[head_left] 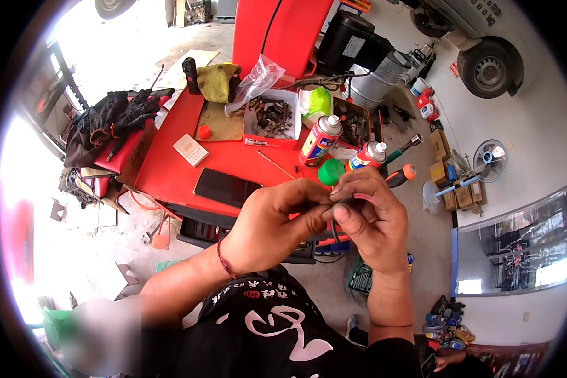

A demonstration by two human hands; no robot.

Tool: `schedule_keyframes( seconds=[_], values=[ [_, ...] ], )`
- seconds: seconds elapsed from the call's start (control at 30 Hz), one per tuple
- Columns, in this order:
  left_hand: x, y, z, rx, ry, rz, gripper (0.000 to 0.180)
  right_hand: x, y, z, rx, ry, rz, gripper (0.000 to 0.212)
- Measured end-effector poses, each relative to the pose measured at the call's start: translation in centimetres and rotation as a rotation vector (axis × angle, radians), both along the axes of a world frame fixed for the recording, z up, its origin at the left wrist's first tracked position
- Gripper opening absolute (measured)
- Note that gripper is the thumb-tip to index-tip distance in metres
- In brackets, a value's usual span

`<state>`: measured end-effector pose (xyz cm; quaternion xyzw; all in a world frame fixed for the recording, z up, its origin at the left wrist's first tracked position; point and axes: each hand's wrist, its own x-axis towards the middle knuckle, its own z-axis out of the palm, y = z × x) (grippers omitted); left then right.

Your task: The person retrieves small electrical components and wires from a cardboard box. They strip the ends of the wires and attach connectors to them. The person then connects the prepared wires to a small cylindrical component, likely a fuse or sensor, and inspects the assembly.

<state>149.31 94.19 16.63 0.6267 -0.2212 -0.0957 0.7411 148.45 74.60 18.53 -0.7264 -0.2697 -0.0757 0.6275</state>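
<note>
Both bare forearms rise from the lower edge and meet at chest height. The left hand [268, 220], with a red string band at its wrist, curls inward, its thumb and forefinger pinched together in a tight grip. The right hand [368, 217] faces it, fingers bent, their tips touching those of the left hand.

Small dark ring-like part [339, 200] pinched between both hands' fingertips, held above tabletop edge (mostly hidden, shape unclear).
</note>
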Motion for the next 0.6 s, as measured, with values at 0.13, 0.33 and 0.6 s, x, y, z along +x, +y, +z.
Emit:
schedule_keyframes(
  seconds=[0.13,0.33,0.6],
  values=[
    [-0.3,0.7,-1.0,0.031,0.06,-0.023,0.018,-1.0,0.1,1.4,0.028,0.052,-0.158,0.017],
    [-0.9,-0.5,-1.1,-0.106,-0.107,0.035,0.017,0.4,0.2,0.5,-0.267,-0.408,-0.215,0.013],
    [-0.5,0.2,-7.2,0.065,-0.07,-0.109,0.018,0.9,-2.6,1.6,0.336,-0.157,-0.279,0.034]
  ],
)
